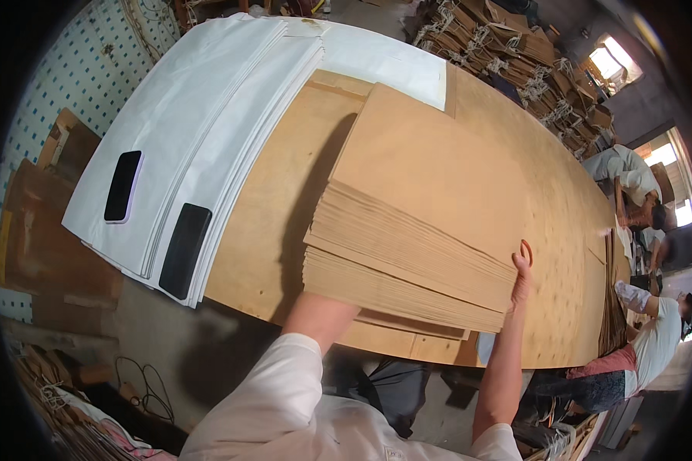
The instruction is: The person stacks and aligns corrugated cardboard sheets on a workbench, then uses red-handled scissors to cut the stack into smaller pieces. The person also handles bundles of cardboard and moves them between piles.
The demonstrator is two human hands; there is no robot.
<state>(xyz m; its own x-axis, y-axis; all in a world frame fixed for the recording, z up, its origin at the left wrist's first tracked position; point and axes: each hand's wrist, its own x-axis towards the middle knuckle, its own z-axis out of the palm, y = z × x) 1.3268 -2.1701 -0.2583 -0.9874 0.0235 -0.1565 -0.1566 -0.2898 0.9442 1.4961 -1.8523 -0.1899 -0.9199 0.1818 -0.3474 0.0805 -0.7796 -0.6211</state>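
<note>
A thick stack of large brown paper sheets (430,184) lies tilted over the wooden table, its near edge fanned into layers. Only the forearm (323,316) of my left arm shows; it passes beneath the near left part of the stack, which hides the left hand. My right hand (521,278) is closed on the stack's right edge near the front corner, its thumb side showing and the other fingers mostly hidden. A small orange loop (526,252) stands at that hand; what it belongs to cannot be made out.
The stack is over a plywood table (561,253). White sheets (177,100) lie at its left, carrying a phone (123,187) and a flat black object (185,250). Tied brown bundles (515,61) are piled beyond. Two people, one near (650,346) and one farther (630,173), are at the right.
</note>
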